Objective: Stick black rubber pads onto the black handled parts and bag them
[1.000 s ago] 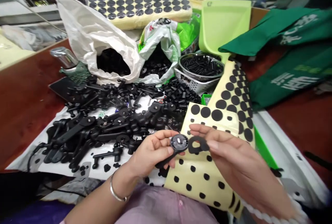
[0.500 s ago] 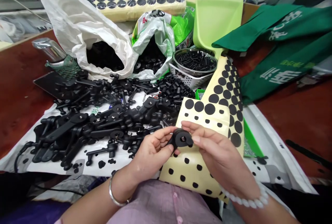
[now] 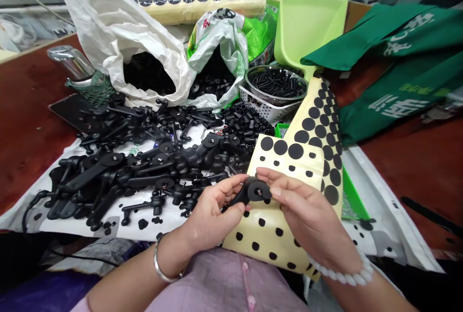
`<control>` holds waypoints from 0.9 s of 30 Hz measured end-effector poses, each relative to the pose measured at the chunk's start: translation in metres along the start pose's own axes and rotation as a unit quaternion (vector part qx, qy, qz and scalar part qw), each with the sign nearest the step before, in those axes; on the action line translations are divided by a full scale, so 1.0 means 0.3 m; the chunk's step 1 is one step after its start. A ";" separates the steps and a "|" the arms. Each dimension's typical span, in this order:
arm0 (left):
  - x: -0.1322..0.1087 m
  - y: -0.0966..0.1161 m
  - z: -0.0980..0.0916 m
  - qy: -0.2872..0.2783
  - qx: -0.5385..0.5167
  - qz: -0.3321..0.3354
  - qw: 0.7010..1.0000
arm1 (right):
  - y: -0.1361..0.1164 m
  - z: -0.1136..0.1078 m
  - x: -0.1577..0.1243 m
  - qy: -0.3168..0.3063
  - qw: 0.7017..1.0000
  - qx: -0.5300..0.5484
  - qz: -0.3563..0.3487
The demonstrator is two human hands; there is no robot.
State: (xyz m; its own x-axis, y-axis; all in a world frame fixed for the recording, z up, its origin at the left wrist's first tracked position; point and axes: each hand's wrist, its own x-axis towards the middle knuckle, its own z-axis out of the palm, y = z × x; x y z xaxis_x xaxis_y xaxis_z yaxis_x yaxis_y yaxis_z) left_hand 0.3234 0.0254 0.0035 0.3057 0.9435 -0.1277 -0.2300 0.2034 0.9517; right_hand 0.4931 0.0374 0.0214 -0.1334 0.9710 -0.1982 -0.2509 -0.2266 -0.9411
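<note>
Left hand (image 3: 213, 210) grips a black plastic lever part (image 3: 249, 192) while right hand (image 3: 307, 210) pinches a black foam pad onto its round head; judging by this, firm, centred pressing comes next.

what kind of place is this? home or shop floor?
Probably a small assembly workbench, not a home. A heap of identical black plastic parts covers the table, with sheets of black adhesive pads and a basket of screws beside it.

A thin silver metal bangle (image 3: 161, 267) circles the left wrist, a white beaded bracelet (image 3: 343, 273) circles the right, and a pale pink buttoned garment (image 3: 231, 285) covers the torso.
</note>
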 end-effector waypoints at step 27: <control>0.018 -0.029 0.004 0.065 0.090 0.018 0.994 | 0.024 -0.016 0.017 -0.004 0.994 -0.105 -0.030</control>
State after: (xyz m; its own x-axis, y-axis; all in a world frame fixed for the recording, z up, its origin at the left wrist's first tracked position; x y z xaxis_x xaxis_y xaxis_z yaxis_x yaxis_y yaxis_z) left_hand 0.3282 0.0283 -0.0050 0.1758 0.9776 -0.1159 -0.0667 0.1293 0.9894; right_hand 0.4953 0.0412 0.0124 -0.1312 0.9817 -0.1383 -0.0528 -0.1462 -0.9878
